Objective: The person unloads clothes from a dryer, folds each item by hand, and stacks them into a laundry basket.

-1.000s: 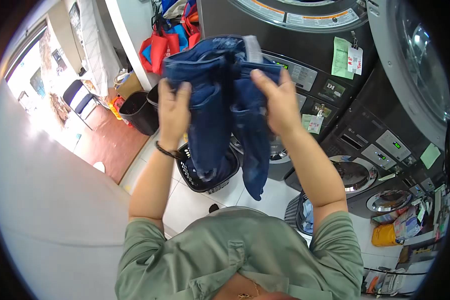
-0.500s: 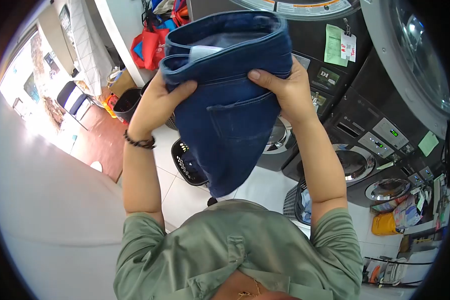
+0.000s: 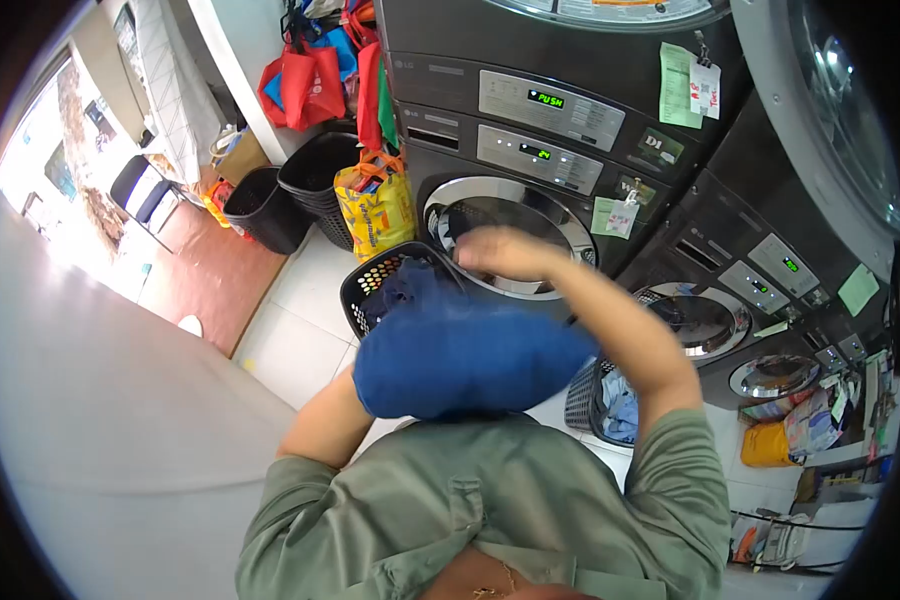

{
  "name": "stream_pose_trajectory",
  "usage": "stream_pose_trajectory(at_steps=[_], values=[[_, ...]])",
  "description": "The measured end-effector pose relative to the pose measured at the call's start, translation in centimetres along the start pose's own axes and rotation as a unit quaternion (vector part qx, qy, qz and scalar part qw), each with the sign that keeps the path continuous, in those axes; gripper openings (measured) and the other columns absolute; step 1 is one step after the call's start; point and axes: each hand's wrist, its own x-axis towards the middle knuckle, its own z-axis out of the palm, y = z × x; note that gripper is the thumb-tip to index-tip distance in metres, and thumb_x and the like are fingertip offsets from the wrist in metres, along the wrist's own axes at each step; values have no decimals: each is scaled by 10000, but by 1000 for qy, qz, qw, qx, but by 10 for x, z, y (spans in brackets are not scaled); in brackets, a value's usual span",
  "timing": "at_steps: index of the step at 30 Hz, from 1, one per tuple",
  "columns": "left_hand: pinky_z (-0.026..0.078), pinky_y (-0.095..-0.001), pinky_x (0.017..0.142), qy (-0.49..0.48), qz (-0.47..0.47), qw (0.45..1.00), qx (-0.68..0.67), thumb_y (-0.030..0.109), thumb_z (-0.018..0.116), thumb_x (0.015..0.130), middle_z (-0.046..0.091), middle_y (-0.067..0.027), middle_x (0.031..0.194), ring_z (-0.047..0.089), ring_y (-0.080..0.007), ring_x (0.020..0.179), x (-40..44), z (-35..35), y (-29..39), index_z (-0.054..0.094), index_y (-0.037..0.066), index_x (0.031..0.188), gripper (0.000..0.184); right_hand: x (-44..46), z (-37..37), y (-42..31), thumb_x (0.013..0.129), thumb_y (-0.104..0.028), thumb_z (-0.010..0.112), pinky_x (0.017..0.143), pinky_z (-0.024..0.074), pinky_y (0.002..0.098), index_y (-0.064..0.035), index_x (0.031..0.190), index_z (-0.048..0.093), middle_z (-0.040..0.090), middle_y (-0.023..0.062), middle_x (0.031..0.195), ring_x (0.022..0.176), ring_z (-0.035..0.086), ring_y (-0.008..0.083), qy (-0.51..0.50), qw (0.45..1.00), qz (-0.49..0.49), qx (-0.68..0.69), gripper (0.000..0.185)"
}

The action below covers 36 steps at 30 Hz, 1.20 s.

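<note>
One blue garment (image 3: 470, 365) is seen near, the left hand hidden by it. The right hand (image 3: 500, 254) is blurred beyond; finger spread cannot be told for either. Farther left, one yellow bag (image 3: 378, 218) and one filled basket (image 3: 350, 290) are seen.

red bags (image 3: 313, 88) (blue showing between), a yellow printed bag (image 3: 375, 215) – orange-handled, a dark chair (image 3: 129, 175)

Blue jeans (image 3: 465, 362) — bundled, slightly blurred
</note>
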Motion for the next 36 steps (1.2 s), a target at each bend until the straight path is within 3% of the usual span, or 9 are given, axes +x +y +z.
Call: stream_pose_trajectory(at_steps=[7,8,11,14,17,19,24,26,36], values=[[489,-333,904,209,-107,967,-98,329,525,951,637,-81,1190,618,-181,1037,-45,-116,-52,565,78,1271,409,-90,146,59,880,-654,456,1110,325,429,17,1445,302,399,198,1443,1293,457,279,-248,508,34,824,890],[494,-333,898,260,-140,948,-117,336,520,952,641,-81,1186,622,-181,1031,-58,-132,-80,570,80,1267,408,-95,155,58,922,-439,556,1065,383,457,73,1392,361,465,242,1374,1242,504,314,-199,455,76,865,723],[508,-332,880,376,-256,880,-137,356,506,957,650,-81,1173,635,-183,1013,-118,-151,-176,584,84,1254,410,-100,180,50,866,-320,642,966,487,435,72,1321,444,578,216,1239,1114,597,317,-37,747,228,624,633],[519,-336,764,333,-280,861,265,343,460,969,691,-76,1032,656,-182,882,-187,-158,-256,647,90,1129,353,-89,171,50,801,-136,670,870,546,433,61,1232,509,624,189,1131,1001,649,302,-22,623,327,710,501],[492,-393,668,589,-453,668,32,637,379,907,650,-113,870,612,-247,754,-187,-102,-234,593,79,1106,630,-65,172,56,796,-104,652,861,548,447,67,1206,523,634,186,1102,981,655,296,31,626,322,710,462],[471,-407,656,498,-446,735,-108,774,348,837,624,-147,899,585,-241,780,-194,-98,-243,545,76,1158,793,-40,170,50,800,-121,642,869,543,455,64,1212,520,636,186,1096,971,656,304,70,669,288,682,468],[368,-526,1060,233,-10,843,-484,657,373,909,404,-153,1444,420,-348,1298,-108,-125,-131,296,86,1459,796,26,122,14,760,-85,663,913,525,398,75,1260,486,632,172,1108,1027,635,287,-28,663,160,731,554],[367,-505,1067,345,154,832,-407,618,377,924,388,-150,1460,402,-335,1317,-92,-164,-95,304,67,1449,765,55,102,5,760,-111,686,906,516,367,69,1253,484,633,155,1094,1004,635,257,-4,740,122,662,563],[373,-511,1060,526,192,827,-50,672,385,892,398,-152,1454,427,-346,1296,-83,-277,-15,322,87,1446,809,189,100,26,774,-237,757,903,461,314,13,1253,491,628,130,1100,1007,599,199,194,929,44,311,602]])
